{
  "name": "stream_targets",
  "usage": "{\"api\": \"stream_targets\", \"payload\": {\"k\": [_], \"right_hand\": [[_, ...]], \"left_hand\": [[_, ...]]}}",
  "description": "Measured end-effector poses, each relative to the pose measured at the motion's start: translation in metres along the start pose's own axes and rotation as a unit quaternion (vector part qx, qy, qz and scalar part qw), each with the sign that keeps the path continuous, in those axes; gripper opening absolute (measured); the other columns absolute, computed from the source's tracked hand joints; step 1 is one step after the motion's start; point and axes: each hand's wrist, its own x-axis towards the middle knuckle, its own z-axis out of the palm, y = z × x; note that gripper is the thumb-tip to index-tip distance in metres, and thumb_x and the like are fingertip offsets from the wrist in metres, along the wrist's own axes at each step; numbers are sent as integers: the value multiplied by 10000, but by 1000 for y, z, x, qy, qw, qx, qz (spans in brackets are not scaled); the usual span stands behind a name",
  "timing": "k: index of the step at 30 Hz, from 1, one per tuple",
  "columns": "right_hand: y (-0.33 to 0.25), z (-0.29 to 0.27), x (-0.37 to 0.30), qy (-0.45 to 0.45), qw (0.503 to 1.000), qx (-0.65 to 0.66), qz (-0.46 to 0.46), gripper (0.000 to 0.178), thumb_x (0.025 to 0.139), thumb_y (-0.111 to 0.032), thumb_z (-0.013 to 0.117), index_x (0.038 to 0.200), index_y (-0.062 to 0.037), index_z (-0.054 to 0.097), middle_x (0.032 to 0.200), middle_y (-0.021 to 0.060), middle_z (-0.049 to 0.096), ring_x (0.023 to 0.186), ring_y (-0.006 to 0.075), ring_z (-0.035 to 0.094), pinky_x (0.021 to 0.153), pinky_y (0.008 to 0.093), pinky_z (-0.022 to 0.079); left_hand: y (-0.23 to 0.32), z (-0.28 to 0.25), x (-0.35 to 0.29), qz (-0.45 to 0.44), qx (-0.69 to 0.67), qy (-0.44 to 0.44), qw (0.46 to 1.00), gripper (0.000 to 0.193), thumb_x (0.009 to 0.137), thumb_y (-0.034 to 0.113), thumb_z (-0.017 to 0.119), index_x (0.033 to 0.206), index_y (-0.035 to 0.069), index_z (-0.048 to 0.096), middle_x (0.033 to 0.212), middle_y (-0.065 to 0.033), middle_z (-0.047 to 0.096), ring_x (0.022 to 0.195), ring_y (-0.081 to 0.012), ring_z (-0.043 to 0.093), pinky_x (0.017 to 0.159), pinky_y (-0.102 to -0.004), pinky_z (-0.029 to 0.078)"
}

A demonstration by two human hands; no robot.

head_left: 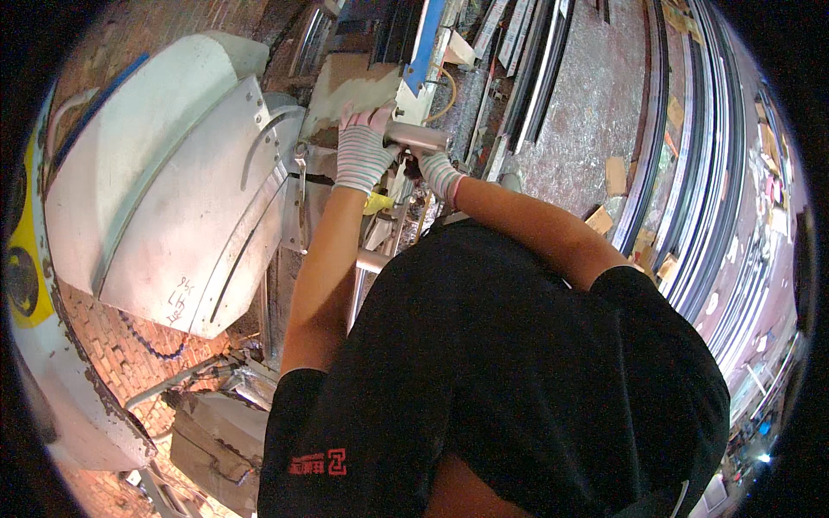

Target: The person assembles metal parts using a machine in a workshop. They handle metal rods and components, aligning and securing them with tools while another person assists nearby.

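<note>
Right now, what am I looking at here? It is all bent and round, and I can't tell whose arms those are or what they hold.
One picture, from a wide fisheye camera worn on a person's head, looking down; that is why edges bend. The black shirt and both bare forearms are the wearer's own. Both hands wear striped work gloves. The left hand and the right hand grip a short grey metal tube. To the left sits a big pale metal machine cover. Long metal profiles lie on the littered floor ahead and to the right.
</note>
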Motion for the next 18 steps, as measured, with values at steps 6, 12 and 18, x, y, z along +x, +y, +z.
{"api": "stream_targets", "payload": {"k": [6,12,18], "right_hand": [[-50,18,-55,7,994,-109,9,576,974,-520,591,1357,-93,541,1053,187,705,906,337,681,830,423,565],[-35,22,-60,-37,922,-267,-278,436,952,-283,632,1287,-14,553,1006,132,652,867,256,599,827,385,525],[-32,38,-72,-2,991,-80,-109,273,1000,-244,553,1161,-31,608,879,104,639,766,232,577,747,365,516]], "left_hand": [[0,0,0,16,22,12,1000,819,647,286,882,1368,117,534,1276,-173,607,1278,-337,524,1223,-550,216],[9,-8,-7,-5,40,-9,999,760,700,260,858,1374,103,544,1324,-157,614,1299,-352,517,1176,-522,286],[4,0,-11,-12,28,32,999,858,589,238,913,1335,44,537,1277,-170,587,1303,-359,492,1255,-515,205]]}}
